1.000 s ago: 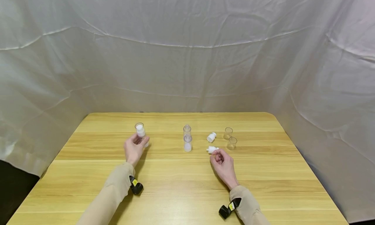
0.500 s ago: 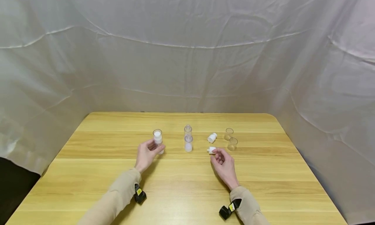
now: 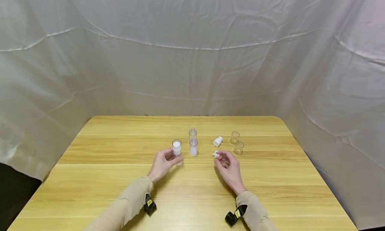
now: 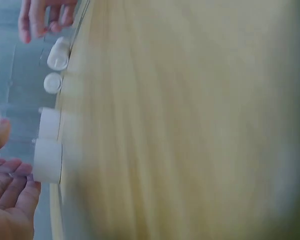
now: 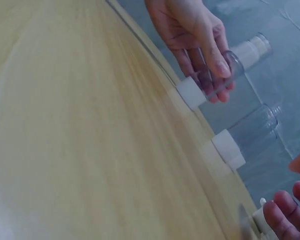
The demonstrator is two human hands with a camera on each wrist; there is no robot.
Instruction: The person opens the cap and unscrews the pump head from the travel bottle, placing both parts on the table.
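My left hand [image 3: 163,164] grips a small clear pump bottle [image 3: 177,150] by its lower body, upright. A white base, a white pump top and a see-through cap show on this bottle [image 5: 192,93] in the right wrist view. Over a white pump head [image 3: 216,154] lying on its side, my right hand [image 3: 230,169] hovers with thumb and fingers apart. The fingers partly cover that pump head. Between the hands stand two clear bottles without pumps, the nearer bottle [image 3: 193,149] in front of the farther bottle [image 3: 193,135].
A second white pump head [image 3: 218,141] lies behind the first. Two clear caps, a nearer cap [image 3: 239,148] and a farther cap [image 3: 235,137], stand to the right. Everything is on a wooden table [image 3: 192,197], with a pale curtain [image 3: 192,70] behind and at the sides.
My left hand has carried the bottle rightward and somewhat nearer, up beside the two standing bottles. My right hand has shifted slightly left, covering more of the near pump head.
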